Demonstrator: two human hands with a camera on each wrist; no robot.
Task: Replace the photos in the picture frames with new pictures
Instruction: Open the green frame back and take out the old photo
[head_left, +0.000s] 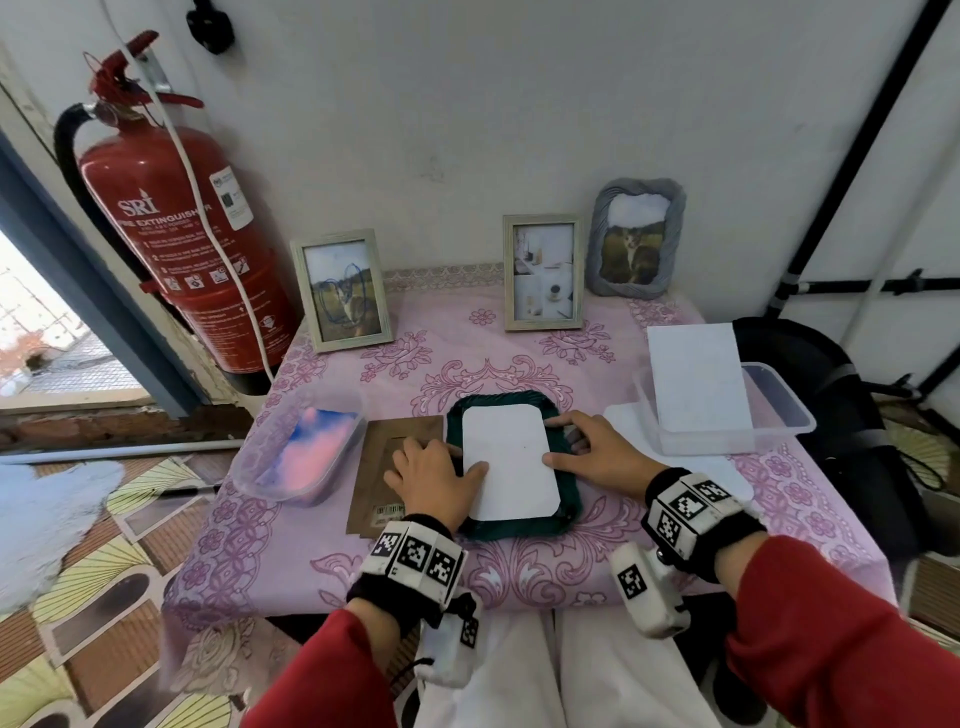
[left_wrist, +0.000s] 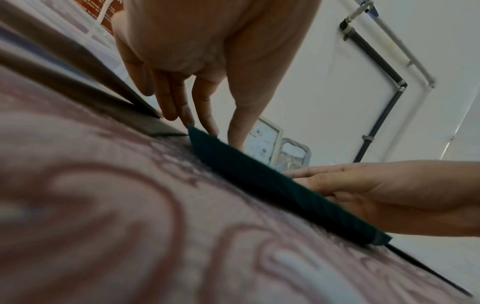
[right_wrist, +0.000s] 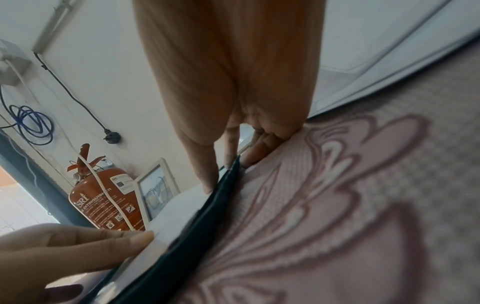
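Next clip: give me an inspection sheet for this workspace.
Surface: table, pink floral cloth.
Job's things: green frame face down, white sheet on it; brown backing beside it; three frames upright at the wall.
Clutter: two tubs holding prints.
Hands: left hand and right hand press the sheet's edges, fingers straight.
Cables: white cord across extinguisher.
Surroundings: white wall, pipes.
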